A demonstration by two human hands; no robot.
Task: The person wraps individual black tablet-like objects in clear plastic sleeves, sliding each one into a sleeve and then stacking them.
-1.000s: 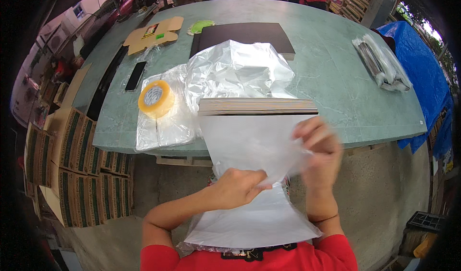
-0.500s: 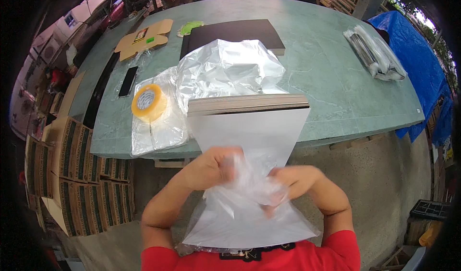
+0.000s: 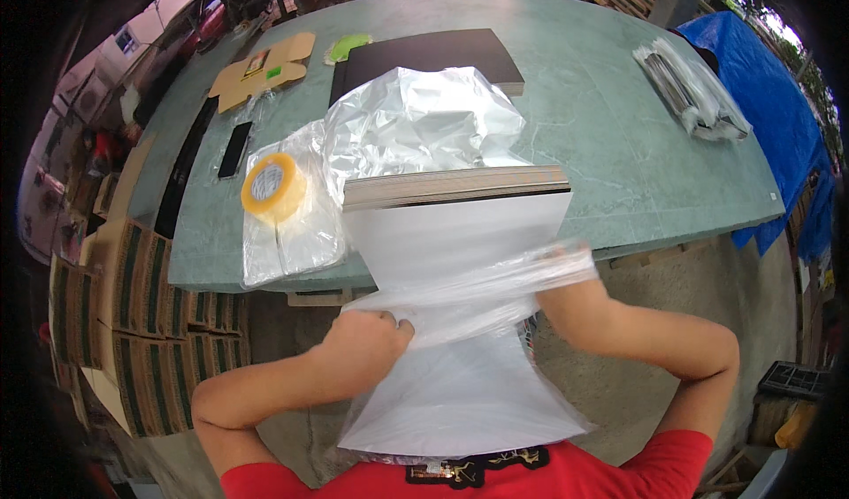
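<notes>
A thick stack of flat boards (image 3: 460,225) with a white face leans out over the table's near edge. A clear plastic bag (image 3: 460,393) covers its near end, and the bag's mouth is bunched into folds across the stack's middle. My left hand (image 3: 367,344) is closed on the bag's edge at the left side of the stack. On the other side my right hand (image 3: 570,296) grips the bag's edge, its fingers partly hidden behind the folded plastic. The stack's far end stays uncovered by the bag, beside a crumpled silvery plastic sheet (image 3: 424,123).
A tape roll (image 3: 272,188) lies on flat plastic bags (image 3: 305,247) at left, near a black phone (image 3: 234,150) and unfolded cardboard (image 3: 265,70). Dark boards (image 3: 433,61) lie beyond. Wrapped items (image 3: 690,88) sit at right. Stacked cartons (image 3: 159,340) stand at lower left.
My hands have moved apart, left hand leftward and down, right hand rightward and up. The gathered plastic between them is now stretched wide across the stack.
</notes>
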